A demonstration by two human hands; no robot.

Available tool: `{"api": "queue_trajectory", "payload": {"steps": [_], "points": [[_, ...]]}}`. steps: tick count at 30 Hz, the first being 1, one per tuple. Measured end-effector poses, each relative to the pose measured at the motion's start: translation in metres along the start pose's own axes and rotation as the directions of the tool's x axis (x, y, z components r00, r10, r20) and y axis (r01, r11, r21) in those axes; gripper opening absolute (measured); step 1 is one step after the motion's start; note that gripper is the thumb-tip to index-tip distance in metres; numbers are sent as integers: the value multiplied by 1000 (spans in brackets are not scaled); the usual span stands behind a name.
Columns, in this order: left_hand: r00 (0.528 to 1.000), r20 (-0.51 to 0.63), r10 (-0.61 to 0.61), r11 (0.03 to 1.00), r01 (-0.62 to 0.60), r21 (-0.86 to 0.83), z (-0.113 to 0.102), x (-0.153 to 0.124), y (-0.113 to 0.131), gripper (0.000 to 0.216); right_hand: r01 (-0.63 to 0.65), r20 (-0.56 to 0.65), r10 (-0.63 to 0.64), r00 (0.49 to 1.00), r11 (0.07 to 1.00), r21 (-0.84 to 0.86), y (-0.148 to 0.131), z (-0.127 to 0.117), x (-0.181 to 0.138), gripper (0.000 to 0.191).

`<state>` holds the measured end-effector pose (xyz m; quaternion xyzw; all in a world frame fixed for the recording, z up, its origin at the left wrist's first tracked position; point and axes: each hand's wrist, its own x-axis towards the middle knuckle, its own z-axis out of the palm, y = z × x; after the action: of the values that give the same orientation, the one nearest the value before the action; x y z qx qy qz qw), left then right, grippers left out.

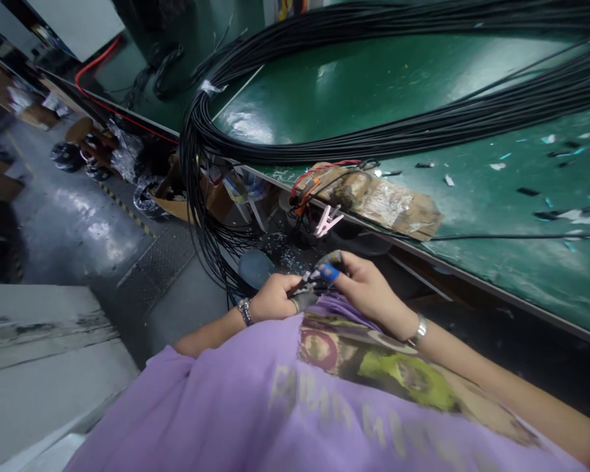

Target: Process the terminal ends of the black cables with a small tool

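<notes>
My left hand [274,297], with a watch at the wrist, is closed in front of my purple shirt. My right hand [368,288], with blue tape on the thumb and a metal bracelet, is closed close beside it. Between the fingertips are small dark and whitish pieces, too blurred to name. Just beyond, a pale pink clip [328,221] hangs at the table edge near red and orange wires. Black cables [193,151] drape off the table to the left of my hands, their lower ends partly hidden.
A large coil of black cable lies on the green table [354,92], with cut scraps at right. A taped cardboard piece [388,203] sits on its edge. Below are a blue-grey round stool [256,267] and an open cardboard box [174,196]. A white surface [44,373] stands at left.
</notes>
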<state>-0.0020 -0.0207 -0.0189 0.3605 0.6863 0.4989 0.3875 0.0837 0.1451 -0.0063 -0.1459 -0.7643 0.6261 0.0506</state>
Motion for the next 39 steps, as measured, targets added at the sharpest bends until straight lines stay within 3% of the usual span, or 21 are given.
{"api": "queue_trajectory", "payload": {"steps": [2, 4, 7, 10, 15, 18, 25, 32, 39], "points": [[990, -125, 69, 993, -56, 108, 0, 0, 0, 35, -45, -52, 47, 998, 998, 45, 0, -3, -1, 35], [962, -204, 181, 959, -126, 255, 0, -1, -2, 33, -85, -11, 86, 996, 994, 62, -4, -5, -4, 40], [919, -213, 332, 888, -228, 399, 0, -2, -6, 27, -164, 113, 154, 982, 983, 86, -13, -6, -8, 43], [909, -209, 362, 866, -244, 437, 0, -2, -8, 24, -235, 177, 211, 961, 963, 131, -17, -6, -10, 43], [953, -244, 180, 937, -91, 336, 1, -3, -8, 25, -294, 234, 244, 941, 934, 205, -10, -4, -11, 39], [956, -280, 86, 975, -24, 219, 2, -3, -7, 29, -280, 217, 234, 948, 936, 215, -6, -2, -12, 41], [956, -293, -7, 995, 37, 97, 4, -1, -2, 35, -182, 136, 158, 978, 965, 188, -5, 1, -10, 36], [964, -219, -149, 967, 96, -236, 5, 3, 12, 42, -148, 110, 130, 985, 973, 180, 0, 3, -9, 32], [946, -230, -227, 953, 167, -251, 7, 3, 9, 43, -110, 134, 100, 986, 991, 69, -5, 7, -11, 19]]}}
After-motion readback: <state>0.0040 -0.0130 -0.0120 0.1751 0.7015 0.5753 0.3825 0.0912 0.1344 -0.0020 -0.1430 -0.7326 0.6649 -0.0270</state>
